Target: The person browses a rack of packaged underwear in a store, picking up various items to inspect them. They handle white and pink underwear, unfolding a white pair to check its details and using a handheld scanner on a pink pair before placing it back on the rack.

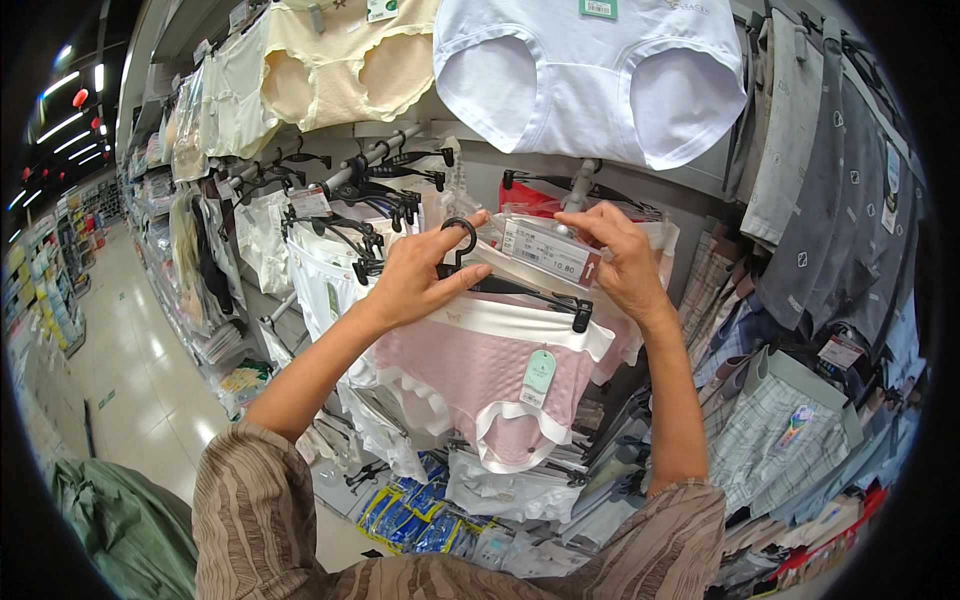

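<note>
My left hand (pixel 420 274) grips a black plastic clip hanger (pixel 525 289) just below its hook, thumb and fingers around the neck. From its clips hangs a pair of pink textured briefs (pixel 487 352) with a white waistband and white leg trim. A green paper hang tag (pixel 538 375) is fixed to the front. My right hand (pixel 626 262) holds the right side of a clear price tag holder (pixel 547 251) at the front of a metal display rail (pixel 581 186). The hanger's hook stands left of this holder, apart from the rail. More garments hang behind, partly hidden.
Large white briefs (pixel 585 90) and cream briefs (pixel 337 67) hang overhead. Left, another rail (pixel 367 161) carries several black hangers. Grey patterned trousers (pixel 817 165) and plaid shorts (pixel 780 435) hang to the right. Blue-and-yellow packages (pixel 420 517) lie low down. A tiled aisle (pixel 142 360) runs along the left.
</note>
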### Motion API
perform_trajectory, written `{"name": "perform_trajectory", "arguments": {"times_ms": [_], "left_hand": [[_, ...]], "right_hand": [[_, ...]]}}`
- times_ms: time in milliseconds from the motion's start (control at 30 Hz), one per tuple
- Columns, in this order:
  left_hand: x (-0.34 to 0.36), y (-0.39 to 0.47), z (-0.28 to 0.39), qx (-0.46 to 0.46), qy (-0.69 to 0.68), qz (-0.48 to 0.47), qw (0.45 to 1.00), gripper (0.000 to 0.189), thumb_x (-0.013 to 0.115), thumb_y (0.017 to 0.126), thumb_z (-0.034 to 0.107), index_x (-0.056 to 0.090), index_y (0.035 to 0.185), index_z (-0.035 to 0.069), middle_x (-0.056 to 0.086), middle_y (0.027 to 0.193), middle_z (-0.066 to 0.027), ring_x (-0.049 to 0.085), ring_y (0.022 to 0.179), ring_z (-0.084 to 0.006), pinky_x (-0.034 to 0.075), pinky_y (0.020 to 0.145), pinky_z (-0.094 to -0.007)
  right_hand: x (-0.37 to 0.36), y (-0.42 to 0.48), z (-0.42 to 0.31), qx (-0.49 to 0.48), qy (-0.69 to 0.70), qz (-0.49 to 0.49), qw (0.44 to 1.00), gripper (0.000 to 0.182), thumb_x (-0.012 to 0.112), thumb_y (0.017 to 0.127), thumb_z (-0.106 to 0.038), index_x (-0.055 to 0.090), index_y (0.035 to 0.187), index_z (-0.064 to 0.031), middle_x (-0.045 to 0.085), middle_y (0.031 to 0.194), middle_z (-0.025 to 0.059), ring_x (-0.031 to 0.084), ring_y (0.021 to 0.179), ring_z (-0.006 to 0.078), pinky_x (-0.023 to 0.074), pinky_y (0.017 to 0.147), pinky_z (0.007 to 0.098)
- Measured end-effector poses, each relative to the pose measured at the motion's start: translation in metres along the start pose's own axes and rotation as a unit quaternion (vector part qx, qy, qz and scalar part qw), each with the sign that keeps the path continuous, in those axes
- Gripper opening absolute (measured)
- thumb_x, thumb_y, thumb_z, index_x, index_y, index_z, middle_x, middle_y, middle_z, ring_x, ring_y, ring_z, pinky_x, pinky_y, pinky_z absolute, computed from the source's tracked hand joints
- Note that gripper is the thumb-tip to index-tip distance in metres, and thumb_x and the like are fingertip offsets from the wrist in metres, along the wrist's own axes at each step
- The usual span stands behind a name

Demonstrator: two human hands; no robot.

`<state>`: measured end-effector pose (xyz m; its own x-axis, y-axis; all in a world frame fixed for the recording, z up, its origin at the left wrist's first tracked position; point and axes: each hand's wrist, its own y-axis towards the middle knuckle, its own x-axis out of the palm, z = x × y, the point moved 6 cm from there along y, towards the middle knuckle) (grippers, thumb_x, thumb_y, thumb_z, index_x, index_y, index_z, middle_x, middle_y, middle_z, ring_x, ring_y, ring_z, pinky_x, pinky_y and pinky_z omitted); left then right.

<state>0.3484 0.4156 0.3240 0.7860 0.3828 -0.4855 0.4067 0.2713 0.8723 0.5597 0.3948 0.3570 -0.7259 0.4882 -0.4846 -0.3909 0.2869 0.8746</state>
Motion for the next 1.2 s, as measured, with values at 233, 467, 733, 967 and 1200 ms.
{"name": "perform_trajectory", "arguments": {"times_ms": [233, 467, 733, 967, 1200], "left_hand": [[-0.003, 0.003, -0.002, -0.019, -0.011, -0.012, 1.0, 0.053, 0.065, 0.078, 0.028, 0.05, 0.124, 0.008, 0.055, 0.076, -0.0079, 0.041, 0.052, -0.0153, 0.035, 0.05, -0.0283], [-0.011, 0.007, 0.013, -0.02, -0.064, -0.015, 0.998, 0.054, 0.066, 0.076, 0.022, 0.05, 0.125, 0.008, 0.052, 0.077, -0.0039, 0.036, 0.054, -0.0106, 0.034, 0.052, -0.0252], [-0.013, 0.004, 0.015, 0.013, -0.053, -0.049, 0.997, 0.054, 0.067, 0.077, 0.026, 0.049, 0.125, 0.006, 0.055, 0.117, -0.0096, 0.052, 0.093, -0.0223, 0.042, 0.079, -0.0308], [-0.015, 0.003, 0.02, 0.031, -0.06, -0.06, 0.996, 0.055, 0.068, 0.077, 0.026, 0.049, 0.125, 0.008, 0.052, 0.126, -0.0111, 0.055, 0.109, -0.0282, 0.044, 0.089, -0.0329], [-0.014, 0.005, 0.022, 0.039, -0.058, -0.057, 0.996, 0.056, 0.068, 0.076, 0.027, 0.049, 0.126, 0.009, 0.052, 0.125, -0.0111, 0.056, 0.106, -0.0287, 0.046, 0.086, -0.0332]], "right_hand": [[0.002, -0.003, 0.004, -0.003, 0.013, 0.0, 1.0, 0.036, 0.058, 0.068, 0.007, 0.063, 0.102, -0.0032, 0.052, 0.079, 0.0057, 0.051, 0.072, 0.0149, 0.0423, 0.065, 0.0242], [0.009, -0.016, 0.016, 0.013, 0.07, 0.079, 0.994, 0.032, 0.059, 0.069, 0.006, 0.063, 0.1, -0.0005, 0.056, 0.083, 0.0055, 0.054, 0.075, 0.0128, 0.0436, 0.068, 0.0221], [0.019, -0.026, 0.022, 0.054, 0.157, 0.132, 0.977, 0.033, 0.054, 0.069, 0.008, 0.063, 0.1, 0.0015, 0.057, 0.087, 0.0063, 0.055, 0.083, 0.0141, 0.0425, 0.075, 0.0221], [0.023, -0.033, 0.028, 0.069, 0.199, 0.151, 0.966, 0.032, 0.052, 0.07, 0.008, 0.061, 0.101, 0.0024, 0.054, 0.088, 0.0053, 0.054, 0.084, 0.0144, 0.0425, 0.076, 0.0229], [0.022, -0.017, 0.02, 0.017, 0.103, 0.076, 0.992, 0.035, 0.059, 0.069, 0.006, 0.061, 0.103, -0.0004, 0.056, 0.089, 0.0065, 0.055, 0.084, 0.0145, 0.0434, 0.073, 0.0233]]}}
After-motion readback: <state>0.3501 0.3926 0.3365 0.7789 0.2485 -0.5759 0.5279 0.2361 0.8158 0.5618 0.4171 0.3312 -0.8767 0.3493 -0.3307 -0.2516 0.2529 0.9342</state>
